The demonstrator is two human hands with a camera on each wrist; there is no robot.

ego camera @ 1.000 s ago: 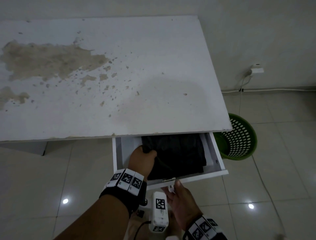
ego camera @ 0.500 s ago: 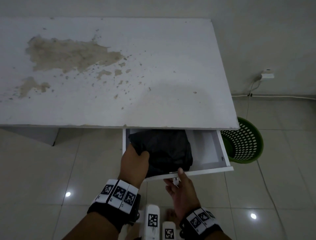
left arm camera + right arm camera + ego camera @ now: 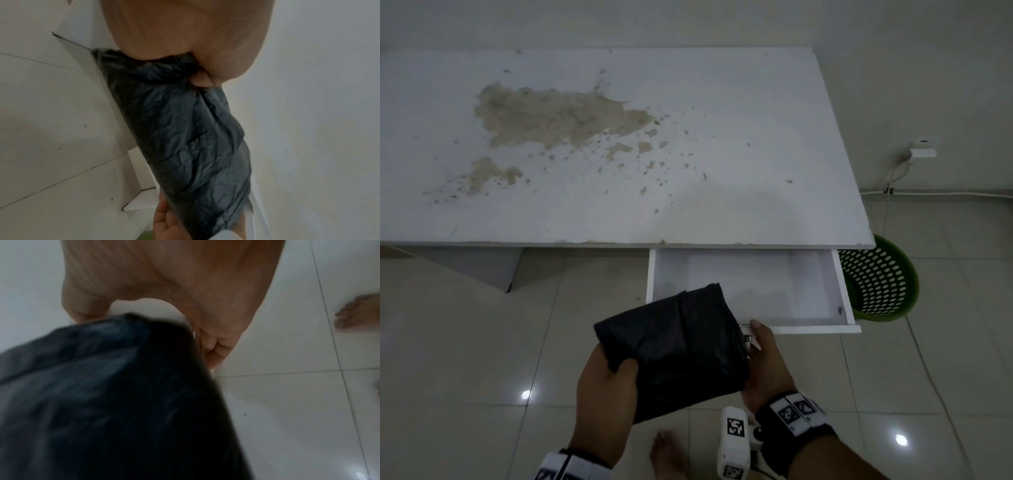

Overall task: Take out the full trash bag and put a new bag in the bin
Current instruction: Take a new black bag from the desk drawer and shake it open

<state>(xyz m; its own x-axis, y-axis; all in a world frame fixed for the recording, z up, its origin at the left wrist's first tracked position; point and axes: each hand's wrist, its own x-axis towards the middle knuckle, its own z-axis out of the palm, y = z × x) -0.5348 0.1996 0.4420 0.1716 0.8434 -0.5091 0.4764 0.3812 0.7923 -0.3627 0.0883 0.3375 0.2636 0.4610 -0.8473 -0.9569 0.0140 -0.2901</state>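
In front of the open drawer (image 3: 753, 284), clear of its front edge, the folded black bag (image 3: 678, 349) is held above the floor tiles. Left hand (image 3: 606, 387) grips its near left corner, thumb on top. Right hand (image 3: 765, 363) sits at the drawer handle, fingers curled, probably around it; bag hides the contact. Green bin (image 3: 883, 284) stands beside the desk (image 3: 722, 102).

text: none readable | wrist bands (image 3: 796, 411): black-and-white square marker codes only, no letters or numbers
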